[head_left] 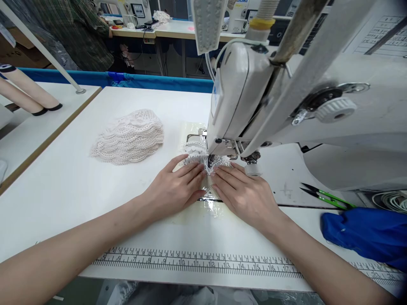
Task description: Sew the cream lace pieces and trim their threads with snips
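Note:
A piece of white lace lies under the presser foot of a white sewing machine. My left hand rests flat on the lace's left side, fingers stretched toward the needle. On the right side, my right hand also lies flat with its fingertips pressing the lace near the foot. Both hands have their fingers out, not wrapped round anything. Part of the lace is hidden by my fingers and the machine head. To the left, a pile of off-white lace pieces sits on the white table.
Green-handled thread snips and a blue cloth lie at the right. A printed ruler runs along the front edge. A thin white pole stands at the left. Behind, a person in a plaid sleeve is near another table.

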The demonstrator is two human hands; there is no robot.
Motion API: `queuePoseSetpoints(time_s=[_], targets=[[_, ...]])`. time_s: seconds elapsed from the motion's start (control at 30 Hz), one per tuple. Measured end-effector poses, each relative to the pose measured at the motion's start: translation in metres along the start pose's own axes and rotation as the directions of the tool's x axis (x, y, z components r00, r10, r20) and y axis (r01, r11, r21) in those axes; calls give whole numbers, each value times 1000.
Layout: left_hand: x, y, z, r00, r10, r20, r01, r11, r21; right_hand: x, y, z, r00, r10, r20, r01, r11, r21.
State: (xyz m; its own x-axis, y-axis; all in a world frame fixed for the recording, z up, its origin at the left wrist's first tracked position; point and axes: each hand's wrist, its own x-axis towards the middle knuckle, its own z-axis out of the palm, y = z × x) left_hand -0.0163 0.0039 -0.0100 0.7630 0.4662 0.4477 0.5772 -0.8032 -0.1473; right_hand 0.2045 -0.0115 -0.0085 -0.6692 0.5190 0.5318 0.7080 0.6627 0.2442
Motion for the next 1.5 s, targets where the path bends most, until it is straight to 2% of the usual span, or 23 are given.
queuePoseSetpoints(time_s=[0.17, 0.43, 0.7, 0.93, 1.1, 1.27, 1.37, 1.43, 1.5], targets=[[2, 0, 1, 1000, -23, 2, 24, 999, -37, -1, 0, 1, 999, 25, 43, -28, 998, 56], [5, -6, 5, 997, -67, 41, 70, 996, -62, 5, 2, 3, 995, 75, 65, -76, 997, 5], [8, -10, 9, 992, -110, 64, 116, 988, -102, 0, 5, 2, 988, 97, 116, -102, 994, 33], [9, -10, 7, 993, -107, 57, 111, 991, -76, -1, 11, -4, 991, 119, 60, -119, 993, 4], [9, -9, 10, 996, -85, 19, 86, 995, -47, 0, 11, -5, 988, 138, 75, -138, 990, -6], [8, -1, -3, 997, -74, -20, 75, 996, 43, 0, 11, -7, 990, 133, 36, -133, 991, -7], [6, 0, -15, 994, -59, -97, 55, 998, -38, 1, 9, -7, 991, 133, 14, -134, 990, 45], [5, -5, -21, 984, -152, -97, 145, 986, -78, 2, 5, -7, 992, 125, 25, -127, 983, 135], [5, -13, -24, 949, -317, -4, 316, 948, -24, 3, 0, -7, 994, 108, 32, -113, 964, 242]])
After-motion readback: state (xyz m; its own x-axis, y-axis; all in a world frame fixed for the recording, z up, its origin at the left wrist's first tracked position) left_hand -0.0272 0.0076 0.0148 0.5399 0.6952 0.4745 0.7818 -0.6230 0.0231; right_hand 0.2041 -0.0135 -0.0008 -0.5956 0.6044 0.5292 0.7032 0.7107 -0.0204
